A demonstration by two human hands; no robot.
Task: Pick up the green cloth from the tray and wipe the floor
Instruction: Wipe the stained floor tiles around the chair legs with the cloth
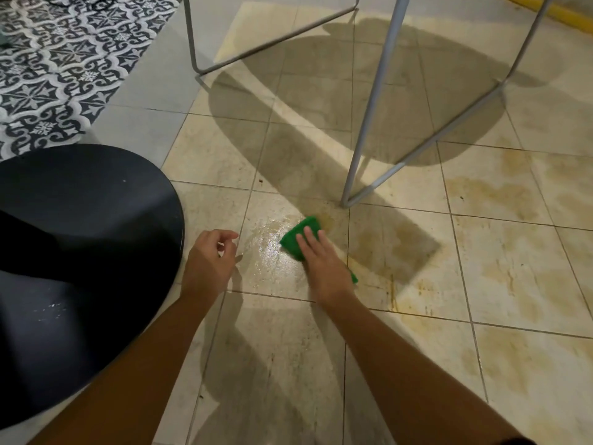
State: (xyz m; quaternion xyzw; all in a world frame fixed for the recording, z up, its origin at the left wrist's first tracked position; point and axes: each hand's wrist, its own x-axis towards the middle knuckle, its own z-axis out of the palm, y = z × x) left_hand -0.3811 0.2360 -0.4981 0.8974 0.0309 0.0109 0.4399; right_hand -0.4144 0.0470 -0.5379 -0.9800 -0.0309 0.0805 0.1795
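Observation:
The green cloth (pixel 300 236) lies flat on the beige tiled floor (pixel 497 268), folded small. My right hand (pixel 324 264) presses down on it with the fingers spread over its top; only the cloth's far corner and a sliver at the right show. A wet, shiny patch (pixel 272 252) spreads on the tile just left of the cloth. My left hand (pixel 210 263) hovers over the floor left of the wet patch, fingers loosely curled, holding nothing. The round black tray (pixel 96 187) sits at the left with nothing on it.
Grey metal legs of a table or stool (pixel 365 130) stand just beyond the cloth, with another leg frame (pixel 192 43) further back. Brownish stains (pixel 500 191) mark the tiles at the right. Black-and-white patterned tiles (pixel 57 59) cover the far left.

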